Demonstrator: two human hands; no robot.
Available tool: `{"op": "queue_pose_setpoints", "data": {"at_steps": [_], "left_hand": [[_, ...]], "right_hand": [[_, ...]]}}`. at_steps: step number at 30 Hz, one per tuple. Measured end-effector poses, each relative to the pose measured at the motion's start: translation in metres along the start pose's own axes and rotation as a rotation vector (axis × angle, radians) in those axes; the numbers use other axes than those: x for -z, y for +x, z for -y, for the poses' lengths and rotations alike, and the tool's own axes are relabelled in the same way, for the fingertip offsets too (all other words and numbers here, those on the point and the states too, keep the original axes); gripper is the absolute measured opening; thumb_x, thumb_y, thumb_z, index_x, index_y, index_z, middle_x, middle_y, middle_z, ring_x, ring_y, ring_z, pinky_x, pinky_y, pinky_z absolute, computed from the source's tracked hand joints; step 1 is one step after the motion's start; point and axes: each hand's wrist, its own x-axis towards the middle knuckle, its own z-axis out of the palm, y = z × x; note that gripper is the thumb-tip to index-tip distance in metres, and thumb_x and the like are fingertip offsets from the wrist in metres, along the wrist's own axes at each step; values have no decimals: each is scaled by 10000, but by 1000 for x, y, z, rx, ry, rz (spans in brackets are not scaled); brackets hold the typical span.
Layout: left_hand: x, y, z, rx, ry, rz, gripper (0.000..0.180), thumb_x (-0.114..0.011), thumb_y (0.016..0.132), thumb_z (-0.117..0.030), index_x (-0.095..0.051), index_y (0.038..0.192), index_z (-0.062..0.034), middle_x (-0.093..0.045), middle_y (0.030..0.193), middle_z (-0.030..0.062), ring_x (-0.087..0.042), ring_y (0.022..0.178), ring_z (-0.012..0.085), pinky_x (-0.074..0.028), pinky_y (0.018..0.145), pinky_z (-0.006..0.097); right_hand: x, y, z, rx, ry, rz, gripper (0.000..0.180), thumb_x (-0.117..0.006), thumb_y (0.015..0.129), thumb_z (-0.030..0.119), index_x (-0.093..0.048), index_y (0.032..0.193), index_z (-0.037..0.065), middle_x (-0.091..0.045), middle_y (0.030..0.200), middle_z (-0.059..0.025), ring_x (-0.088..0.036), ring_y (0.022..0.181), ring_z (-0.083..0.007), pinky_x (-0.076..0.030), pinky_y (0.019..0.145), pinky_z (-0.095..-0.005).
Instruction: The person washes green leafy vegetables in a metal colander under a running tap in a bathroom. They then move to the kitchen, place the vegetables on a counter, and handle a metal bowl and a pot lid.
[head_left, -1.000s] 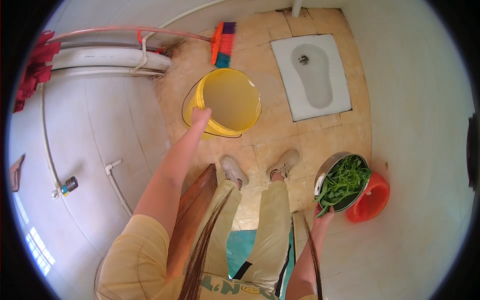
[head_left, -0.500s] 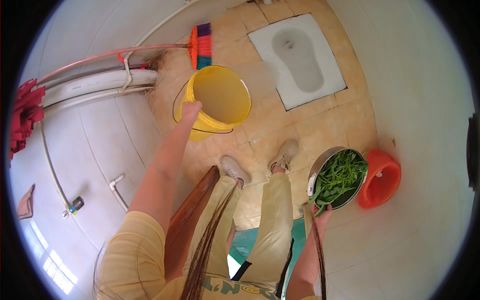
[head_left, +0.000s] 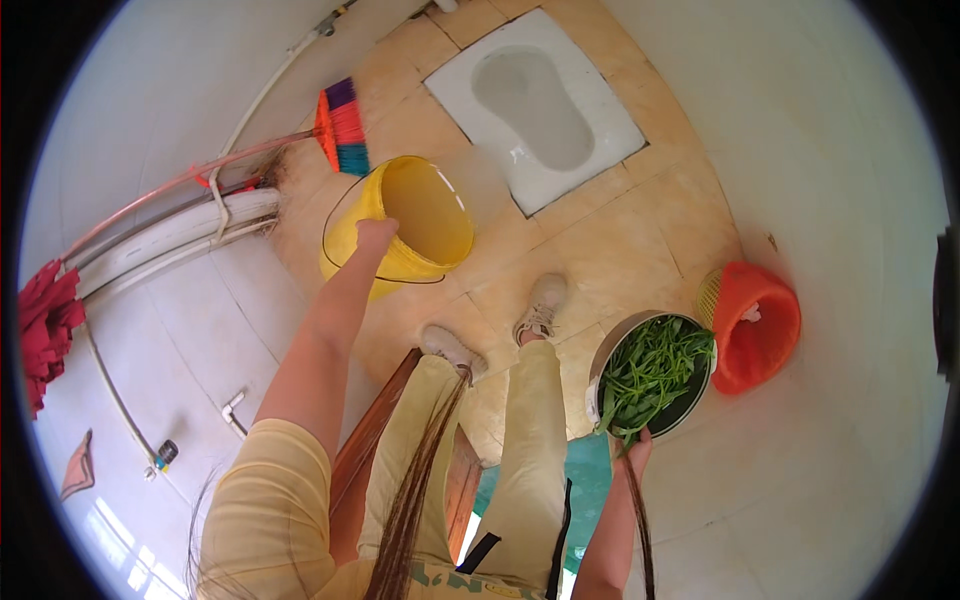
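Your left hand (head_left: 377, 235) grips the yellow bucket (head_left: 348, 217) at its rim, near the toilet (head_left: 547, 108). Your right hand (head_left: 638, 452), closed on its near edge, holds a pot (head_left: 690, 398) of greens (head_left: 655, 368) beside a red bin (head_left: 735, 355). Your view is turned from a second ago, showing more bin; both grips appear unchanged, leaving both loads secure. Partial lettering crosses your shirt (head_left: 265, 500); no brand is legible.
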Motion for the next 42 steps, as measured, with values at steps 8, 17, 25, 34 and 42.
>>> {"op": "queue_pose_setpoints", "data": {"at_steps": [8,17,25,34,42], "left_hand": [[-35,-31,-107,52,-6,30,749,-644,640,-227,-242,1159,134,-528,1017,226,-572,893,288,-502,681,384],[-100,-25,-216,-132,-182,144,830,-775,574,-339,-342,1085,151,-556,942,209,-600,762,276,-528,542,344],[-116,8,-243,-163,-337,233,642,-813,585,-250,-445,996,79,-582,898,164,-595,715,236,-515,487,346],[-105,-40,-249,-240,-200,258,393,-790,608,-285,-593,771,14,-608,727,89,-576,591,177,-474,450,291],[-76,-83,-286,-339,83,177,545,-794,558,-386,-553,799,39,-619,764,134,-616,629,222,-495,507,294]], "right_hand": [[22,11,18,-38,-105,-55,366,-361,889,197,-449,1181,-6,-481,1201,-130,-471,1096,-253,-388,926,-378],[-18,17,36,-25,-263,-33,352,-369,879,186,-482,1152,-6,-513,1160,-114,-487,1074,-240,-396,907,-354],[-52,30,36,18,53,-78,238,-452,837,94,-560,990,-53,-579,911,-72,-555,786,-164,-447,678,-289],[-57,46,31,31,-63,71,372,-399,862,196,-463,1164,-13,-504,1175,-112,-481,1083,-235,-382,917,-359],[-72,31,73,46,-9,128,353,-434,859,191,-473,1145,-11,-515,1146,-114,-494,1054,-241,-381,915,-369]]}}
